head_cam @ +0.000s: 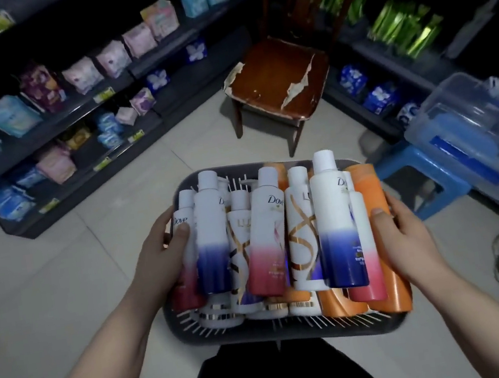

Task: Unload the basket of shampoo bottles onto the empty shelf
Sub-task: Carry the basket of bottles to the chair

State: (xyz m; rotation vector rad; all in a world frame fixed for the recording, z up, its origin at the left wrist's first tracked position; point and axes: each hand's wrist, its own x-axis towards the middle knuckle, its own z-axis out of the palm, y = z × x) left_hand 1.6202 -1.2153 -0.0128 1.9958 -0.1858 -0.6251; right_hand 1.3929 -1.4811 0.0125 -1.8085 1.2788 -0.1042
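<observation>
Barely begun, I'd say: dark grey slatted plastic basket [295,332] at 6 o'clock is full, no empty shelf in view. Left hand [158,257] grips its 9 o'clock side, thumb on pink-based white bottle [191,272], "Dove". Blue-based white bottle [211,236]: "Dove". White bottle with gold ribbon [301,232]: "LU", prob. Lux. Orange plastic bottle [368,190]: no text legible. Right hand [407,233] grips 3 o'clock side.

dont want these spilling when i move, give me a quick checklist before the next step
1. Left hand grips the basket side, thumb on a bottle: ok.
2. Right hand grips the other side, thumb on the orange bottle: ok.
3. Bottles below the rim: not ok, piled loose above it.
4. Empty shelf in sight: not ok, the shelves seen are stocked.
5. Floor ahead free: not ok, chair and blue stool stand there.
</observation>
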